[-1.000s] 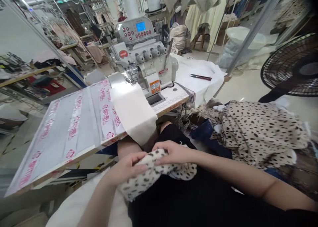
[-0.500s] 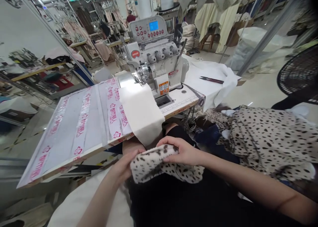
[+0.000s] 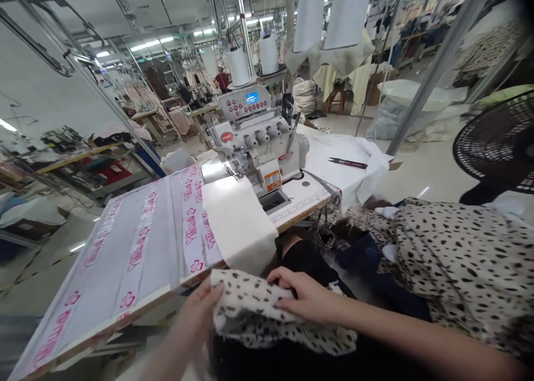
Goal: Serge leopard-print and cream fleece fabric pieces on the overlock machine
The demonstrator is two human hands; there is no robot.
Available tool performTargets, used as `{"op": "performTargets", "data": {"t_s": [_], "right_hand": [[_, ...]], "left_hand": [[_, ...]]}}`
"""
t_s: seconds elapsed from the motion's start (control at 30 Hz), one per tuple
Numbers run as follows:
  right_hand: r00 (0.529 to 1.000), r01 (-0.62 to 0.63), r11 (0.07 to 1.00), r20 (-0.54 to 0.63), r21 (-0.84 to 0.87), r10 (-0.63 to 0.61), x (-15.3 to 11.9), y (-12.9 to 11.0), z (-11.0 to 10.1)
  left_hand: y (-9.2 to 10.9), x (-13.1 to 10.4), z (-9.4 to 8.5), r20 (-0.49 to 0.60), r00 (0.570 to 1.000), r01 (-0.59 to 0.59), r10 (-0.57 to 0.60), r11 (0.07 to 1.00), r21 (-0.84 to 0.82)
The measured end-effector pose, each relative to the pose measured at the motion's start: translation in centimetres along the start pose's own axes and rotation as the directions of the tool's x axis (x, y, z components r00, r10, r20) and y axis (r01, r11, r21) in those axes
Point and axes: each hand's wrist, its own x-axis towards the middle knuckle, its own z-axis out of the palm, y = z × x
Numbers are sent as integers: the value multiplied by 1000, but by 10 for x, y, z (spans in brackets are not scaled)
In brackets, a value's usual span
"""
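Observation:
Above my lap, a spotted cream fabric piece (image 3: 254, 306) with dark flecks is stretched between both hands. My left hand (image 3: 202, 300), a little blurred, pinches its left edge. At the right part of the cloth, my right hand (image 3: 302, 296) is closed with thumb and fingers on the fabric. The lower folds hang over my black clothing. Just beyond my hands, a plain white cloth (image 3: 233, 217) lies under the presser area of the overlock sewing machine (image 3: 258, 147) and droops over the table's front edge.
Left of the machine, the table (image 3: 133, 247) has a plastic cover with pink print. Thread snips (image 3: 348, 163) rest on white fabric (image 3: 362, 186) at the right. A heap of spotted fabric (image 3: 467, 258) lies at my right, near a black fan (image 3: 496, 142).
The view has tilted upward, so the machine and hands appear lower. The spotted cloth has been turned and spread, with a flatter face showing; both hands still grip it.

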Motion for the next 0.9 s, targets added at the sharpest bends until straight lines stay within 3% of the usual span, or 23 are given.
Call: {"op": "performTargets", "data": {"t_s": [0.07, 0.13, 0.17, 0.2, 0.23, 0.27, 0.3, 0.37, 0.43, 0.53, 0.63, 0.77, 0.9], "right_hand": [[998, -25, 997, 67, 77, 20, 4, -5, 1], [993, 13, 981, 114, 195, -35, 12, -19, -1], [991, 55, 965, 107, 257, -85, 17, -27, -3], [988, 104, 944, 76, 312, -134, 24, -35, -7], [985, 148, 925, 29, 351, -169, 32, -42, -12], [983, 180, 918, -25, 354, -183, 40, -47, -19], [980, 196, 931, -83, 308, -179, 48, -49, -26], [965, 180, 981, -208, 73, -161, 63, -44, -42], [920, 164, 955, -310, -249, -239, 74, -32, -57], [831, 246, 810, -314, -532, -459, 83, -15, -70], [802, 379, 756, -217, -533, -556, 88, -7, -66], [847, 437, 823, -142, -362, -512, 85, 0, -45], [894, 416, 896, -112, -152, -434, 80, 9, -32]], "left_hand": [[29, -2, 3, -19, 992, -124, 127, 986, 115], [67, -1, 11, -14, 941, -309, 337, 878, 367], [88, 2, 18, 6, 876, -412, 481, 744, 526], [108, 6, 27, 53, 765, -492, 642, 530, 691], [127, 13, 36, 136, 620, -524, 773, 279, 805], [143, 23, 47, 245, 512, -522, 824, 72, 850], [156, 34, 57, 329, 480, -498, 813, -57, 865], [169, 59, 72, 397, 554, -443, 732, -144, 885], [170, 79, 79, 392, 626, -402, 674, -151, 903], [162, 94, 76, 334, 645, -375, 688, -97, 922], [158, 94, 70, 257, 693, -348, 673, 0, 938], [161, 92, 67, 246, 736, -331, 630, 17, 944], [160, 95, 67, 244, 746, -327, 620, 22, 945]]}}
